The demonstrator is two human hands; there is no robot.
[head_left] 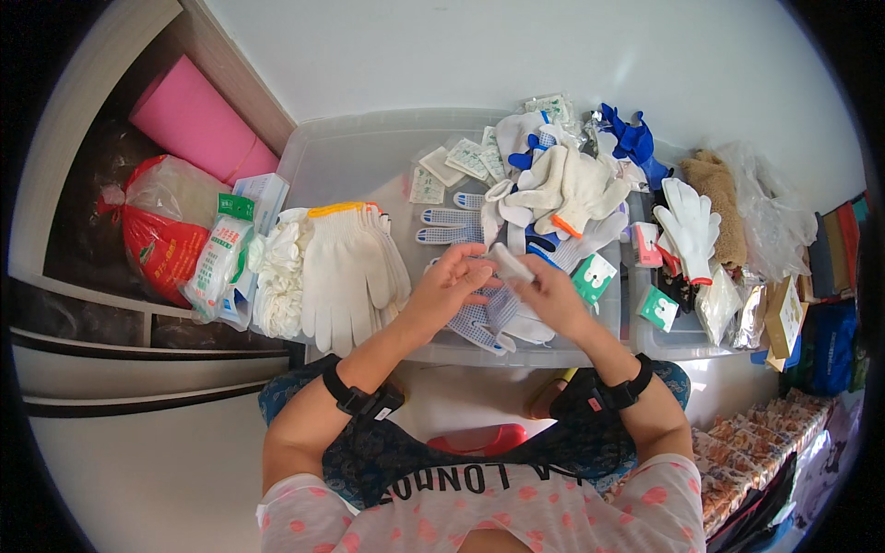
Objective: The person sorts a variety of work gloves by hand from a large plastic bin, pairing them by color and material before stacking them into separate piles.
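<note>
A small white packet or folded piece is held in the fingers of my right hand; motion blur hides exactly what it is. Close beside it is my left hand, fingers curled and partly spread, their tips at the packet's left end. Whether they grip it cannot be told. Under both hands lie white gloves with blue dots, partly covered by the hands. Just beyond is a heap of cream knitted gloves. To the left, a stack of white knitted gloves with yellow and orange cuffs lies flat.
Clear plastic bin lids form the work surface. Flat paper sachets, green tissue packs and a pink pack lie around. At left are bundled white gloves, a red bag and a pink roll. A brown cloth is at right.
</note>
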